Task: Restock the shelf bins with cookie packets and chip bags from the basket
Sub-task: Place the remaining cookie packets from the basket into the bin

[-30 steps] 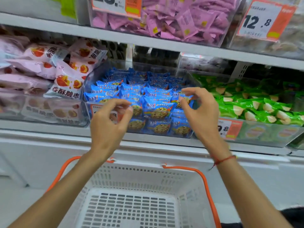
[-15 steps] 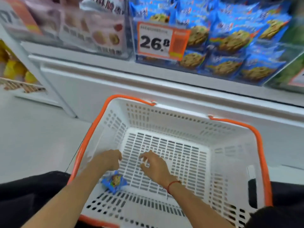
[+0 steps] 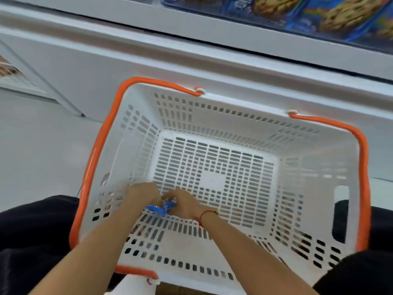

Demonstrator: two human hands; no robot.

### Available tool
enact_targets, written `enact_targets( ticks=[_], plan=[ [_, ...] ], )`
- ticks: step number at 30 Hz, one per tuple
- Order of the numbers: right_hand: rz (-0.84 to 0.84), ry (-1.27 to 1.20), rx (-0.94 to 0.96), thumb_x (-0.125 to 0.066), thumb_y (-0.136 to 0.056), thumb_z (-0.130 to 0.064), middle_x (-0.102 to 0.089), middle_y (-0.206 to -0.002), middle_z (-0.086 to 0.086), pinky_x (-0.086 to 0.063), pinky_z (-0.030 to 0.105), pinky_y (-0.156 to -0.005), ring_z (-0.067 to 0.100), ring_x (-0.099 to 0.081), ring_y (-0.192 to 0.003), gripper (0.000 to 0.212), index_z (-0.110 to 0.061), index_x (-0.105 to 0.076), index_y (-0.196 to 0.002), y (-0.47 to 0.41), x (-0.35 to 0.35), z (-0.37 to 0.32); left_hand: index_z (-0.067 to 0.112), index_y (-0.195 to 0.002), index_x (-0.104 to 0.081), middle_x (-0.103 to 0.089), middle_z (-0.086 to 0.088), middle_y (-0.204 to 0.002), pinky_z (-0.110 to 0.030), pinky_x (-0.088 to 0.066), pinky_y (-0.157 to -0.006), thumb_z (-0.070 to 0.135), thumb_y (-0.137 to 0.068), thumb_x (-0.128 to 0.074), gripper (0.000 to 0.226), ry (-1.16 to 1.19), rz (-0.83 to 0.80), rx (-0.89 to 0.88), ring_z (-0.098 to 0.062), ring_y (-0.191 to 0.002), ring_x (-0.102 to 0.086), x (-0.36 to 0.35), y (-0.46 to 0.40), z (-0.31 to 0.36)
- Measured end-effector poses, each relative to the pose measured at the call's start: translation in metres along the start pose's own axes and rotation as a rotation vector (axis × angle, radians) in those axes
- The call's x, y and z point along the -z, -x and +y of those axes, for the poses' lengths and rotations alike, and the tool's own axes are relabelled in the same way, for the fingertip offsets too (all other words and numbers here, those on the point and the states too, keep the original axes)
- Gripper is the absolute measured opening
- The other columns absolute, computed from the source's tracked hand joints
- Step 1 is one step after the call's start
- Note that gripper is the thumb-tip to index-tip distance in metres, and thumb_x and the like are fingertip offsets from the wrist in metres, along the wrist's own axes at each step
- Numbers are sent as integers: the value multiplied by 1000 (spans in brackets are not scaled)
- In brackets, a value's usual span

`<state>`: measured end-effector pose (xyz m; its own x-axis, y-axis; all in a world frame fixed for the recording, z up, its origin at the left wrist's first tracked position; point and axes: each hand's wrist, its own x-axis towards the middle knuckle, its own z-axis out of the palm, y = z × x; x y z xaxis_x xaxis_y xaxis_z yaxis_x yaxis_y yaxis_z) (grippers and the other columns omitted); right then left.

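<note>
basket [image 3: 214, 116]: one blue cookie packet [image 3: 161, 207] left | left hand [image 3: 143, 194] and right hand [image 3: 184, 203] both pinch it | blue cookie bin [image 3: 319, 15] looks stocked | nearly finished

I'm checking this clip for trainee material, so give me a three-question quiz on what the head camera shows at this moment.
1. True or false: the white basket with orange handles is full of chip bags.
2. What lies between the left hand and the right hand?
A. a blue cookie packet
B. a green packet
C. a price tag
3. Fill in: the person wears a red ____ on the right wrist.

Key
1. False: only one packet shows in it.
2. A, near the basket's left wall; both hands are on it, though the blur hides each grip.
3. string
</note>
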<state>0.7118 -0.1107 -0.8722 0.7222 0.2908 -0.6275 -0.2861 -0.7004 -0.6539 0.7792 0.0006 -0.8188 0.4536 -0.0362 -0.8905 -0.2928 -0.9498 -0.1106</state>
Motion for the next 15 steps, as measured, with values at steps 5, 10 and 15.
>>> enact_targets(
  ticks=[5,10,15],
  plan=[
    [37,-448,-109,-51,-92,4,-48,-140,15,-48,20,-77,27,-54,-108,45,-7,-49,-136,22,27,8,11,-75,-46,-41,-2,-63,-23,-40,-57,37,-97,-51,35,427,-107,50,-12,-54,-37,19,12,12],
    [265,-1239,-361,-51,-95,0,-49,-132,16,-50,37,-94,37,-56,-117,32,-5,-49,-127,58,74,18,11,-76,-50,-56,0,-79,-24,-50,-68,43,-93,-55,37,798,-105,14,-11,-67,-52,36,32,45],
    [118,-1188,-416,-54,-94,-41,-56,-116,12,-51,36,-84,28,-63,-102,40,-8,-49,-116,110,136,23,1,-93,-56,-63,-17,-92,-32,-46,-66,44,-85,-67,45,912,196,-170,-25,-82,-60,54,56,95]
  ],
)
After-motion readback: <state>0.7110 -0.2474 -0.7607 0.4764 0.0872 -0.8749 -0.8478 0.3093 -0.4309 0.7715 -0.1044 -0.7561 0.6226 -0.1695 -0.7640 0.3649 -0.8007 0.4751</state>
